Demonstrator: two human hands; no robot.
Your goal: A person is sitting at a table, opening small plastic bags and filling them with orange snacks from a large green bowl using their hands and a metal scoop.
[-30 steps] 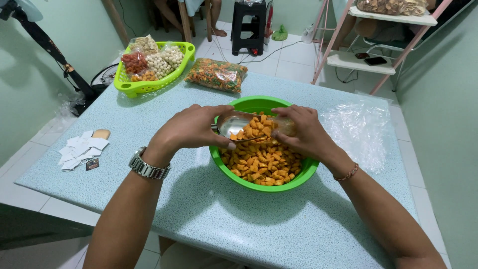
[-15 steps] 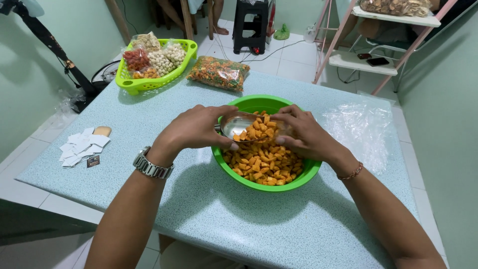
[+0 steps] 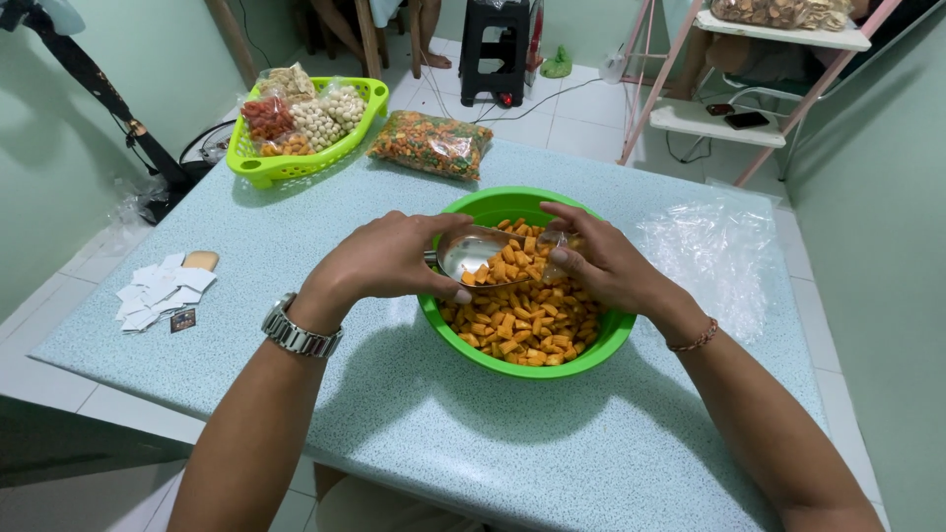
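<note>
Flanking green bowl: snack basket, plastic bags

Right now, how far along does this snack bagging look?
Done: filled snack bags lie in the green basket. In hand: the left hand tips a metal scoop toward the small clear bag in the right hand. Left: the green bowl holds many orange snacks, with empty bags waiting.

Under the fingers of our left hand the metal scoop's handle was hidden; behind our right hand's fingertips the clear bag was too faint to outline, and our elbows were cut off below
</note>
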